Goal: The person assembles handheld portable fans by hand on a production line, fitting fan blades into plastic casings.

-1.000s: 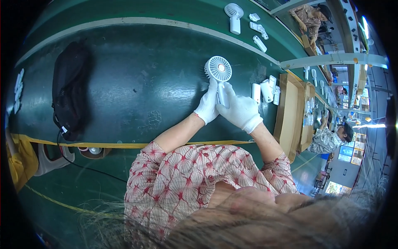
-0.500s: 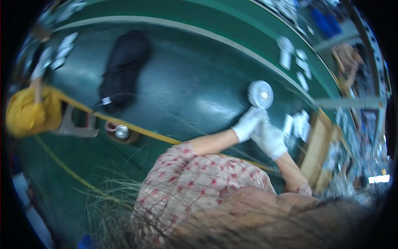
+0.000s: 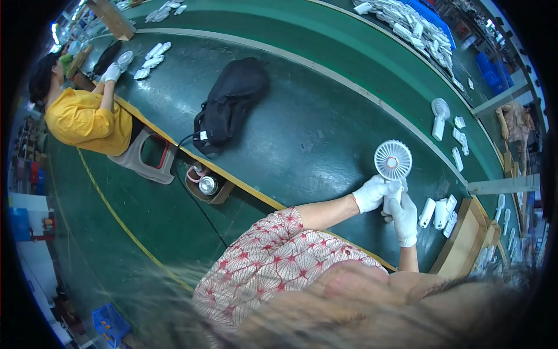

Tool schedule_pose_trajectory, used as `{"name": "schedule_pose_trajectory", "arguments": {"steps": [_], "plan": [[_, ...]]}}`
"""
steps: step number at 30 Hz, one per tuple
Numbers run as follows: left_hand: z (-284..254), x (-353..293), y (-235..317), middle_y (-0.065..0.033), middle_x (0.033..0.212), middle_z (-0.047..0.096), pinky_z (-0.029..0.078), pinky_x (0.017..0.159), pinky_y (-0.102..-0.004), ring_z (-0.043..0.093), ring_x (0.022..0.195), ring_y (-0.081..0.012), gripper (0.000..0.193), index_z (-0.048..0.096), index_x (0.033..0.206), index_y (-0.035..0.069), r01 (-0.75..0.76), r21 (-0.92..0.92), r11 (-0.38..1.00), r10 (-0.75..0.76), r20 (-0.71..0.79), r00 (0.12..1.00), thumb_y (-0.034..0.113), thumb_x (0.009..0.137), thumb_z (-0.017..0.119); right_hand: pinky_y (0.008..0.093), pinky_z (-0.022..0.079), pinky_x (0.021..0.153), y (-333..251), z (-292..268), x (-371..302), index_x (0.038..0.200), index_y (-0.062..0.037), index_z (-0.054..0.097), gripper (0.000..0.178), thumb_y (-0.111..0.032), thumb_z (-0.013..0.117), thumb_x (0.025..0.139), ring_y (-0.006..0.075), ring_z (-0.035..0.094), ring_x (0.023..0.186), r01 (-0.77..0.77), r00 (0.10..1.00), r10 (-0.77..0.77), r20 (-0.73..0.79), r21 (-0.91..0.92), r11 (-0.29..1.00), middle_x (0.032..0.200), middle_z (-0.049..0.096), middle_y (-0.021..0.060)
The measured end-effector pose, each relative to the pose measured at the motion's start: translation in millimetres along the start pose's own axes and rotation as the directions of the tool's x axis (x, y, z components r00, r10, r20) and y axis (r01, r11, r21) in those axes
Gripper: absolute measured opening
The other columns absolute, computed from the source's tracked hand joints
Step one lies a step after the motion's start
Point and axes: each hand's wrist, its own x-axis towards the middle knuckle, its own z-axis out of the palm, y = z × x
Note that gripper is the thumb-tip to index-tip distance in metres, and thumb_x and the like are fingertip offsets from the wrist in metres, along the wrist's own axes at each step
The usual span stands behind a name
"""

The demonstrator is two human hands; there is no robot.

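Observation:
A white handheld fan (image 3: pixel 393 161) stands up from my two gloved hands, its round grille above the green table. The fingers of my left hand (image 3: pixel 373 193) are closed on the upper handle, just below the fan head. My right hand (image 3: pixel 404 222) grips the lower handle from the other side. The gloves hide part of the handle. Several white fan handle parts (image 3: pixel 439 213) lie on the table just right of my right hand.
A cardboard box (image 3: pixel 462 244) stands right of the parts. A black bag (image 3: pixel 233 104) lies left on the table. Beyond runs a green conveyor belt (image 3: pixel 372 64) with another white fan (image 3: pixel 440 118). At far left a person in yellow (image 3: pixel 87 122) holds a fan.
The view has shifted, and the scene is sharper. My right hand has turned more upright along the fan's handle, and the fan's grille faces me more fully.

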Motion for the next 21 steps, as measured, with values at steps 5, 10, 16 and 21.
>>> {"name": "schedule_pose_trajectory", "arguments": {"steps": [5,10,16,21], "plan": [[7.0,-5.3,-4.7,-0.0077,0.101,0.065,0.049,0.087,-0.0309,0.061,0.095,-0.0168,0.029,0.060,0.109,0.002,0.104,0.053,0.993,-0.103,-0.017,0.994,0.015,0.084,0.069,0.0219,0.044,0.048,18.6,8.3,-1.0,0.094,0.0010,0.057,0.018,-0.014,0.058,0.086,0.0081,0.056,0.057,0.072,0.997,-0.070,-0.039,0.052,0.996,0.071,0.059,0.0019],[10.5,-6.7,-2.9,-0.0071,0.095,0.067,0.051,0.080,-0.0305,0.063,0.087,-0.0156,0.021,0.064,0.103,0.000,0.042,0.199,0.979,-0.011,-0.154,0.988,0.009,0.084,0.064,0.0247,0.043,0.048,14.3,15.9,2.7,0.084,-0.0013,0.060,0.024,-0.025,0.062,0.087,0.0077,0.053,0.053,0.088,0.992,-0.093,-0.087,-0.063,0.994,0.061,0.057,0.0000],[-3.2,2.8,13.4,-0.0135,0.100,0.066,0.053,0.078,-0.0325,0.064,0.085,-0.0190,0.041,0.055,0.117,-0.005,0.136,0.204,0.970,-0.101,-0.171,0.980,0.021,0.088,0.065,0.0238,0.045,0.052,7.0,11.4,13.7,0.085,-0.0020,0.061,0.022,-0.023,0.064,0.080,0.0100,0.056,0.057,-0.008,0.999,0.003,0.041,0.130,0.991,0.068,0.061,0.0035],[-5.6,9.6,11.5,-0.0143,0.110,0.060,0.051,0.077,-0.0302,0.062,0.089,-0.0175,0.043,0.045,0.124,-0.003,0.146,0.277,0.950,-0.137,-0.052,0.989,0.018,0.089,0.058,0.0245,0.048,0.053,14.3,3.5,15.8,0.088,0.0016,0.059,0.020,-0.015,0.060,0.078,0.0130,0.057,0.055,-0.104,0.994,0.084,0.073,0.340,0.935,0.070,0.061,0.0066]]}}
